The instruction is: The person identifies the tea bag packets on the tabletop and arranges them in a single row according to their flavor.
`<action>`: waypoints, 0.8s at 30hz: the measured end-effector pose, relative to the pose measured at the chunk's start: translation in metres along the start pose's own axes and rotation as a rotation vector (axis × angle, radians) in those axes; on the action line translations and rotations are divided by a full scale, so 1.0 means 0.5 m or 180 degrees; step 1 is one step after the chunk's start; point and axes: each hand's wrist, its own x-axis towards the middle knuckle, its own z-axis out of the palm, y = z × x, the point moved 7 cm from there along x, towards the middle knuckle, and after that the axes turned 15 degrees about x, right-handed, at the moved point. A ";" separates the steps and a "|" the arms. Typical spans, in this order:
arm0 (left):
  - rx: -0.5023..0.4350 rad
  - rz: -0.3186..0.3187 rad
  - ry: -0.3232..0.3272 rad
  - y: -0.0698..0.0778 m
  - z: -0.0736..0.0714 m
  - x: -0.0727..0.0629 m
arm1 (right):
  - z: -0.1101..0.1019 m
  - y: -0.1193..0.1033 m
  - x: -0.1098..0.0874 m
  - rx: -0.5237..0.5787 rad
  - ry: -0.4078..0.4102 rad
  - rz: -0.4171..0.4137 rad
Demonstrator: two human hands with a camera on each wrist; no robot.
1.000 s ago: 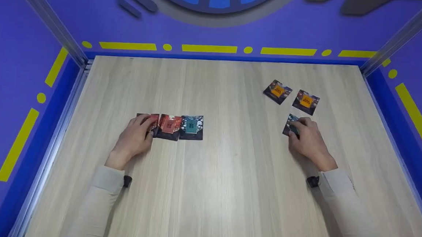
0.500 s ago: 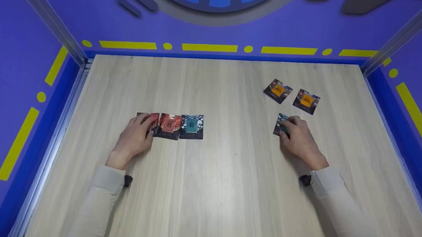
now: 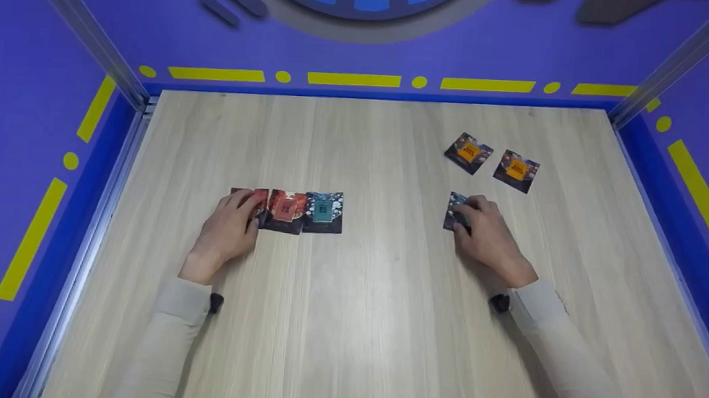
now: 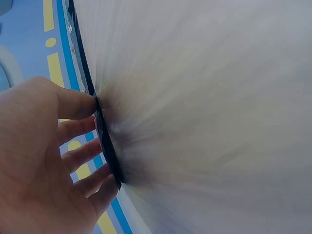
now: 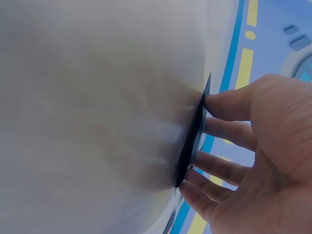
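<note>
In the head view, my left hand [image 3: 225, 231] rests its fingertips on a red-and-black square packet [image 3: 250, 194], partly covering it. A second red packet [image 3: 285, 212] lies against its right side, followed by a teal-and-black packet [image 3: 323, 213] in the same row. Farther right, my right hand [image 3: 489, 237] touches another dark teal packet [image 3: 452, 212] with thumb and fingertips, hiding much of it. The right wrist view has this packet [image 5: 191, 141] edge-on, fingers fairly straight against its face. From the left wrist, the left packet [image 4: 107, 141] also appears edge-on under spread fingertips.
Two orange-and-black packets, one on the left [image 3: 469, 152] and one on the right [image 3: 516, 171], lie beyond my right hand. The wooden tabletop [image 3: 347, 321] is bounded by blue walls with yellow marks and metal rails at the corners.
My right hand has moved left across the table with the dark teal packet under its fingers, and the packet has turned slightly. My left hand and the row of packets have stayed put.
</note>
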 end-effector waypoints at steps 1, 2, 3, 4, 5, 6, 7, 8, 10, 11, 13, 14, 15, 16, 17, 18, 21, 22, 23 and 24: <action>0.0007 0.0003 0.0002 0.000 0.000 0.000 | 0.002 -0.004 0.001 -0.0001 0.0003 -0.0034; 0.0015 0.0002 -0.0006 0.000 0.000 0.001 | 0.005 -0.009 0.003 -0.0002 0.0004 -0.0064; 0.0018 -0.0006 -0.0017 0.000 0.000 0.001 | 0.007 -0.013 0.004 0.0000 0.0004 -0.0089; 0.0015 -0.0016 -0.0030 -0.001 0.000 0.001 | 0.010 -0.017 0.005 -0.0003 -0.0003 -0.0106; 0.0014 -0.0023 -0.0039 -0.001 0.001 0.001 | 0.013 -0.021 0.007 -0.0004 -0.0013 -0.0116; 0.0013 -0.0023 -0.0043 -0.001 0.000 0.001 | 0.015 -0.025 0.008 -0.0009 -0.0024 -0.0124; 0.0008 -0.0027 -0.0054 -0.001 0.000 0.001 | 0.018 -0.028 0.010 -0.0017 -0.0039 -0.0125; 0.0002 -0.0030 -0.0067 -0.001 0.001 0.001 | 0.022 -0.031 0.012 -0.0026 -0.0062 -0.0118; -0.0011 -0.0028 -0.0083 -0.001 0.001 0.001 | 0.028 -0.038 0.015 -0.0043 -0.0102 -0.0120; -0.0013 -0.0028 -0.0089 -0.001 0.002 0.001 | 0.032 -0.042 0.017 -0.0051 -0.0124 -0.0119; -0.0018 -0.0027 -0.0099 -0.002 0.004 0.002 | 0.039 -0.051 0.021 -0.0053 -0.0155 -0.0143; -0.0018 -0.0022 -0.0086 -0.002 0.004 0.002 | 0.043 -0.056 0.023 -0.0050 -0.0170 -0.0149; -0.0017 -0.0018 -0.0081 -0.002 0.004 0.002 | 0.047 -0.062 0.024 -0.0058 -0.0179 -0.0166; -0.0014 -0.0015 -0.0074 -0.002 0.004 0.002 | 0.050 -0.067 0.027 -0.0068 -0.0186 -0.0172; -0.0010 -0.0011 -0.0057 -0.002 0.004 0.002 | 0.055 -0.072 0.029 -0.0081 -0.0195 -0.0177; -0.0012 -0.0007 -0.0042 -0.002 0.004 0.003 | 0.059 -0.079 0.030 -0.0096 -0.0198 -0.0192; -0.0022 -0.0004 -0.0038 -0.002 0.002 0.003 | 0.071 -0.094 0.036 -0.0131 -0.0208 -0.0215; -0.0023 -0.0001 -0.0034 -0.002 0.002 0.003 | 0.075 -0.099 0.038 -0.0131 -0.0213 -0.0227; -0.0026 0.0003 -0.0031 -0.002 0.002 0.003 | 0.079 -0.104 0.040 -0.0134 -0.0221 -0.0248; -0.0028 0.0005 -0.0038 -0.002 0.002 0.003 | 0.083 -0.109 0.042 -0.0137 -0.0223 -0.0276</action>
